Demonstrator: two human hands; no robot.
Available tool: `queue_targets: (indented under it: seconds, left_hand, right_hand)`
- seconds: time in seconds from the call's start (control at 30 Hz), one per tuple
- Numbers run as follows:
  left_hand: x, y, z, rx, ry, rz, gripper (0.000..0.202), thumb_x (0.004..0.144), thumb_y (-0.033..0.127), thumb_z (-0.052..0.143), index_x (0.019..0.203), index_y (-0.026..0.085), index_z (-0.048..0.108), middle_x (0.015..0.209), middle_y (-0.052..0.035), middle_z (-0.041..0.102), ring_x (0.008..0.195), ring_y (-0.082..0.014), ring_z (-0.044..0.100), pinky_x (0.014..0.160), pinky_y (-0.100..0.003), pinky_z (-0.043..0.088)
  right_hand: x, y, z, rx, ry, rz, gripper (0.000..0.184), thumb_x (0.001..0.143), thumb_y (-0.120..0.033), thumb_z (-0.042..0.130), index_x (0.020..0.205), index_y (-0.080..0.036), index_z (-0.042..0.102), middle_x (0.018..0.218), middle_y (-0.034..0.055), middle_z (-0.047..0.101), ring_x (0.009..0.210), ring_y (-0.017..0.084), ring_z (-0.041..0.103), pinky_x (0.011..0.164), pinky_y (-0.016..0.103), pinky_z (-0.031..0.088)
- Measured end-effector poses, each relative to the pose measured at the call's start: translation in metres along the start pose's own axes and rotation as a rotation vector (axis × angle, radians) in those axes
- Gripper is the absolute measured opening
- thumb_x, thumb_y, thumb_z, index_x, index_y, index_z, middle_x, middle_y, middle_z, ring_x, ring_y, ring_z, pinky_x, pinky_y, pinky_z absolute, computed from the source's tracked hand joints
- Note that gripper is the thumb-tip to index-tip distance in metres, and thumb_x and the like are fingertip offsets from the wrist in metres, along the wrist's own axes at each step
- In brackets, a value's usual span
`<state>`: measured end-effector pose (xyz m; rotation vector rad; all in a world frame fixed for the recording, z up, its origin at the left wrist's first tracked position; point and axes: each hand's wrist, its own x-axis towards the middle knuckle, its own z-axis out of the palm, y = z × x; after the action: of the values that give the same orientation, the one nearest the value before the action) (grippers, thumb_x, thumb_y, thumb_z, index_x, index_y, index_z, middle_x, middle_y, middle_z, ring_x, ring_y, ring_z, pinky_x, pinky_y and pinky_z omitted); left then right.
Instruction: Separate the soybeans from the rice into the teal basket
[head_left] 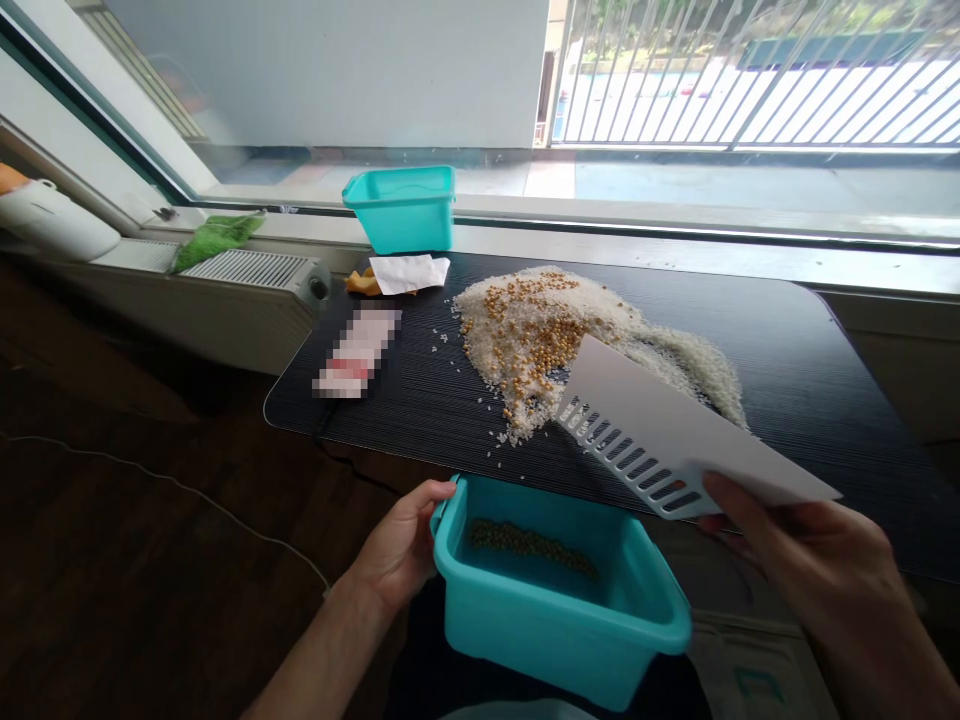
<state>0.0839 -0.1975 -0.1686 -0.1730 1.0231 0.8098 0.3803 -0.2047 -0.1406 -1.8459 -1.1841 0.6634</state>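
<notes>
My left hand (397,545) grips the left rim of a teal plastic tub (559,620) held just below the near edge of the black table (825,350). A thin layer of greenish-brown beans (529,542) lies in the tub. My right hand (817,570) holds a white slotted scoop (675,435) tilted over the table, its slotted end beside a heap of white rice mixed with yellow beans (555,330).
A second teal tub (403,207) stands on the window sill behind the table. Crumpled white paper (409,272) and a pink-white packet (358,352) lie at the table's left. A radiator (247,270) with a green cloth (214,238) is further left. Dark floor lies below.
</notes>
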Motion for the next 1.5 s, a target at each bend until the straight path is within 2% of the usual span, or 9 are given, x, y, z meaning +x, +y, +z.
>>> queue_targets:
  seconds: [0.1, 0.23, 0.47, 0.6, 0.7, 0.9, 1.13, 1.3, 1.5]
  left_hand:
    - [0.0, 0.0, 0.0, 0.017, 0.006, -0.005, 0.024, 0.082, 0.01, 0.048, 0.063, 0.009, 0.062, 0.052, -0.0036, 0.065, 0.046, -0.0101, 0.06, 0.053, -0.02, 0.05]
    - [-0.001, -0.002, 0.001, 0.04, 0.015, 0.028, 0.019, 0.081, 0.01, 0.051, 0.066, 0.01, 0.064, 0.057, -0.0044, 0.068, 0.051, -0.0114, 0.062, 0.059, -0.022, 0.052]
    - [-0.003, -0.001, 0.006, 0.012, 0.044, 0.021, 0.026, 0.082, 0.009, 0.049, 0.058, 0.012, 0.06, 0.049, -0.0019, 0.064, 0.043, -0.0097, 0.059, 0.051, -0.02, 0.049]
    - [-0.003, -0.001, 0.007, 0.006, 0.053, 0.011, 0.028, 0.082, 0.008, 0.048, 0.056, 0.012, 0.058, 0.047, -0.0016, 0.063, 0.041, -0.0094, 0.057, 0.047, -0.019, 0.048]
    - [-0.003, -0.002, 0.008, 0.015, 0.059, 0.016, 0.025, 0.081, 0.008, 0.049, 0.059, 0.012, 0.06, 0.05, -0.0021, 0.064, 0.043, -0.01, 0.059, 0.05, -0.02, 0.049]
    - [-0.003, -0.003, 0.008, 0.027, 0.064, 0.021, 0.024, 0.082, 0.009, 0.049, 0.061, 0.012, 0.06, 0.05, -0.0017, 0.064, 0.045, -0.0098, 0.059, 0.054, -0.021, 0.05]
    - [-0.001, -0.002, 0.004, 0.077, 0.037, 0.034, 0.017, 0.081, 0.011, 0.051, 0.07, 0.01, 0.065, 0.059, -0.0047, 0.068, 0.053, -0.0131, 0.063, 0.062, -0.025, 0.053]
    - [-0.001, -0.003, 0.003, 0.084, 0.035, 0.029, 0.018, 0.081, 0.012, 0.051, 0.07, 0.01, 0.065, 0.06, -0.0055, 0.069, 0.053, -0.0136, 0.063, 0.06, -0.025, 0.053]
    - [-0.002, -0.003, 0.003, 0.064, 0.035, 0.017, 0.018, 0.081, 0.011, 0.051, 0.069, 0.01, 0.064, 0.058, -0.0048, 0.068, 0.053, -0.0131, 0.063, 0.061, -0.025, 0.053]
  right_hand:
    - [-0.003, -0.006, 0.008, 0.132, -0.03, 0.117, 0.02, 0.059, -0.042, 0.075, 0.068, -0.024, 0.073, 0.057, -0.0001, 0.072, 0.052, 0.022, 0.068, 0.049, 0.028, 0.057]
    - [-0.001, -0.003, 0.021, 0.192, -0.144, 0.122, 0.023, 0.054, -0.044, 0.077, 0.059, -0.022, 0.072, 0.054, 0.001, 0.071, 0.045, 0.021, 0.066, 0.042, 0.027, 0.055]
    - [0.013, 0.008, 0.011, 0.191, 0.085, 0.208, 0.027, 0.053, -0.041, 0.079, 0.071, -0.021, 0.074, 0.058, 0.0, 0.072, 0.044, 0.02, 0.065, 0.04, 0.027, 0.055]
    - [0.021, 0.005, -0.003, 0.124, 0.206, 0.29, 0.037, 0.054, -0.042, 0.079, 0.081, -0.017, 0.073, 0.055, 0.0017, 0.07, 0.05, 0.021, 0.066, 0.044, 0.028, 0.054]
    - [0.022, -0.004, -0.007, 0.097, 0.238, 0.286, 0.042, 0.056, -0.043, 0.079, 0.085, -0.014, 0.073, 0.053, 0.0031, 0.069, 0.048, 0.022, 0.065, 0.045, 0.031, 0.054]
    - [0.021, -0.019, 0.009, 0.093, 0.113, 0.137, 0.023, 0.055, -0.041, 0.076, 0.066, -0.021, 0.071, 0.049, -0.0008, 0.068, 0.049, 0.021, 0.066, 0.046, 0.029, 0.053]
    - [0.033, -0.016, 0.012, -0.075, -0.068, -0.035, 0.024, 0.057, -0.045, 0.07, 0.045, -0.025, 0.066, 0.044, -0.0012, 0.066, 0.045, 0.019, 0.065, 0.039, 0.025, 0.049]
    - [0.024, -0.025, 0.005, -0.128, -0.088, -0.082, 0.024, 0.06, -0.046, 0.069, 0.047, -0.026, 0.066, 0.046, -0.0022, 0.067, 0.046, 0.019, 0.064, 0.041, 0.026, 0.049]
    - [0.013, -0.03, -0.004, -0.103, -0.077, -0.002, 0.022, 0.06, -0.046, 0.069, 0.052, -0.025, 0.069, 0.048, 0.0006, 0.068, 0.053, 0.023, 0.067, 0.041, 0.029, 0.052]
